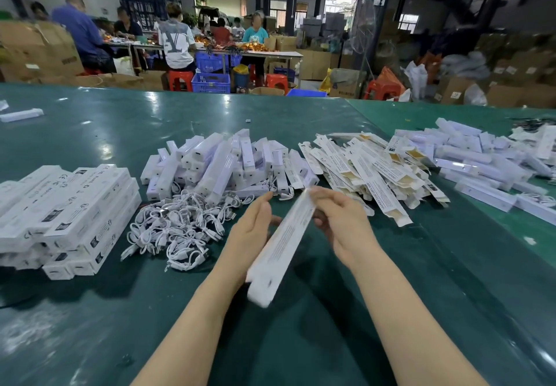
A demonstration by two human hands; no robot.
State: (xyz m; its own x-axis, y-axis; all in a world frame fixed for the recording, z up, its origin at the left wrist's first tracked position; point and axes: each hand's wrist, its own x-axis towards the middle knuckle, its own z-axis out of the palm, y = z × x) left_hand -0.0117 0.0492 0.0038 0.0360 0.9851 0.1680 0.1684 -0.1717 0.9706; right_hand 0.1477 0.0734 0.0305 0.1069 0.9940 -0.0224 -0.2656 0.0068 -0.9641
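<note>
A long white carton [278, 247] slants above the green table [301, 340], its near end lowest and blurred. My left hand [251, 229] holds its left side, fingers curled round behind it. Its far end is pinched by my right hand [340, 220]. Behind the hands lie a tangle of white cables [177, 229], a heap of white lamp bars [216, 162] and a pile of flat unfolded cartons [367, 169].
Stacked closed white boxes [69, 217] sit at the left. More white bars [481, 159] are heaped at the right. One bar [21, 114] lies at the far left edge. Beyond the table, several people sit at another bench among cardboard boxes, blue crates and red stools.
</note>
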